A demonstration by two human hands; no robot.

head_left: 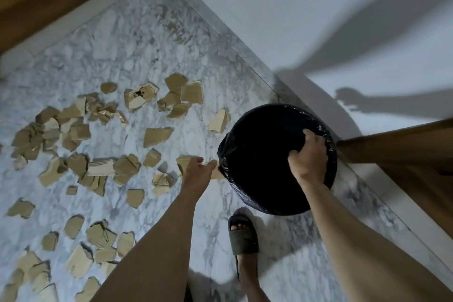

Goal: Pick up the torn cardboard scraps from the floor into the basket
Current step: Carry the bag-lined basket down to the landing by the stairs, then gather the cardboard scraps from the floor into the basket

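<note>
Several torn brown cardboard scraps (157,136) lie scattered over the marble floor, mostly left and centre. A round basket lined with a black bag (255,159) stands at the right, near the wall. My right hand (307,154) grips the basket's far right rim, fingers curled over the bag edge. My left hand (198,174) reaches forward with relaxed fingers just left of the basket, over a scrap (183,160) lying beside the basket's left side. The left hand holds nothing that I can see.
A white wall (318,19) runs along the right behind the basket. Wooden furniture (49,0) stands at the top left and a wooden piece (404,144) juts in at the right. My sandalled foot (242,233) stands below the basket.
</note>
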